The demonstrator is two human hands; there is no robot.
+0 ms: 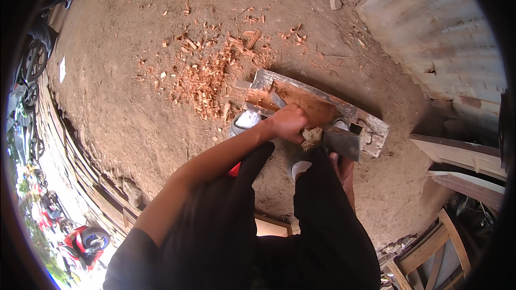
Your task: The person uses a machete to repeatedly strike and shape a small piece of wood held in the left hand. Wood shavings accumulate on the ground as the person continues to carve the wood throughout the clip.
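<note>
My left hand [290, 123] is closed round a chisel-like tool. Its flat metal blade [277, 100] points away over the wood, and a frayed wooden butt [312, 138] sticks out behind my fist. Under it lies a thick wooden piece [314, 96] with worn whitish edges and a reddish-brown hollow. Just right of the butt is a dark, flat-faced rectangular block [342, 146], perhaps a mallet head. My right hand [344, 166] is below that block, its fingers closed and partly hidden by it and by my leg. Whether block and butt touch, I cannot tell.
Reddish wood chips [207, 83] lie heaped left of the wooden piece on the dirt floor. My feet [247, 121] are beside it. Corrugated metal sheets [435, 27] stand at the right, above wooden boards [462, 156] and a wooden frame [430, 252]. Motorcycles [86, 244] are at far left.
</note>
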